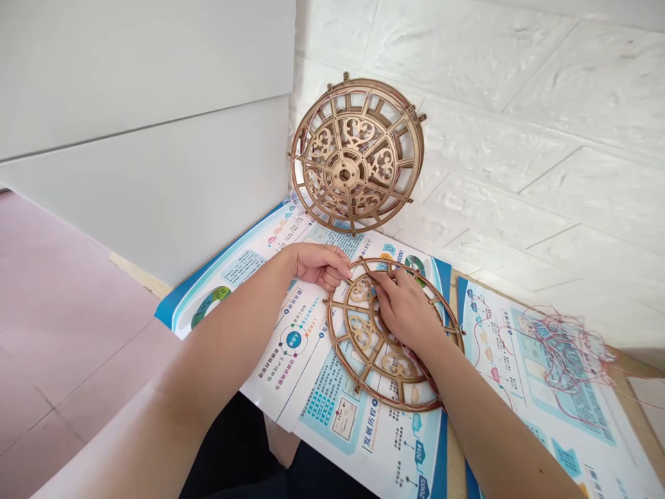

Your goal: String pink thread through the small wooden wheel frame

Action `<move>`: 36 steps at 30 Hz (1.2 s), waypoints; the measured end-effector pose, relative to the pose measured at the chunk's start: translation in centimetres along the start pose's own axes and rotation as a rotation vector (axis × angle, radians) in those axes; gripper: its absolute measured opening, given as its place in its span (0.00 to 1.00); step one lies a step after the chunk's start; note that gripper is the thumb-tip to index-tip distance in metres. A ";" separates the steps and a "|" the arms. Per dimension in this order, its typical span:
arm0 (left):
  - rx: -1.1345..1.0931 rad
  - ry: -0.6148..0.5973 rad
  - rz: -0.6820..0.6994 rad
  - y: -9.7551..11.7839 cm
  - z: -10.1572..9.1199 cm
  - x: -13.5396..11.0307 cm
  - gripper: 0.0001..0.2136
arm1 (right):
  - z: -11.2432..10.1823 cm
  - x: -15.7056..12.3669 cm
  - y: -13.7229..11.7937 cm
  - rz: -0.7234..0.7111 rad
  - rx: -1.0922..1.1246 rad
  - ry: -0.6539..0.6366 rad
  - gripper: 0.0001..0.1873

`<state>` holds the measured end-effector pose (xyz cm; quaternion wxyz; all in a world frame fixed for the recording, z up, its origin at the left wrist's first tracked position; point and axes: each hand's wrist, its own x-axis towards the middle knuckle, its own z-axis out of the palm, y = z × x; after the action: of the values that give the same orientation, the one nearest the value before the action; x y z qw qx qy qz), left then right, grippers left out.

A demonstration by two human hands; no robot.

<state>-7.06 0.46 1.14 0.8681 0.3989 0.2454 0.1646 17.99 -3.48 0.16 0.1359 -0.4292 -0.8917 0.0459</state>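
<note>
A flat wooden wheel (364, 331) with spokes, scrollwork cut-outs and reddish wire along its rim lies before me, tilted on the printed sheets. My left hand (323, 265) is at the wheel's upper left rim, thumb and fingers pinched together; whatever is between the fingertips is too small to make out. Reaching over the wheel, my right hand (402, 303) grips it near a spoke at the upper part, with the fingertips partly hidden. Behind both hands, a second wooden wheel assembly (346, 174) of stacked rings, also strung with thin wire, leans against the wall.
Printed posters (332, 409) cover the table. A loose tangle of thin red and white wire (571, 350) lies on the right poster. A white brick-patterned wall (493, 138) stands behind, and a grey panel (208, 166) borders the left side.
</note>
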 end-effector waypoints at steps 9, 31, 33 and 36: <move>0.009 -0.022 0.007 0.0 -0.1 -0.1 0.25 | 0.3 -0.1 0.2 0.001 0.083 0.159 0.19; 0.026 -0.042 0.074 0.0 -0.6 -0.4 0.22 | 0.3 -0.3 0.3 -0.027 0.131 0.222 0.13; -0.005 0.017 0.180 0.2 -0.8 -0.6 0.21 | 0.3 -0.3 0.3 -0.026 0.136 0.221 0.13; -0.105 0.203 0.432 0.4 -1.2 -0.5 0.23 | 0.3 -0.3 0.3 -0.011 0.137 0.219 0.13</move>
<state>-8.20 1.25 0.91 0.8031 0.3777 0.2315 0.3984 18.31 -3.48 -0.25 0.2616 -0.4164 -0.8688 0.0587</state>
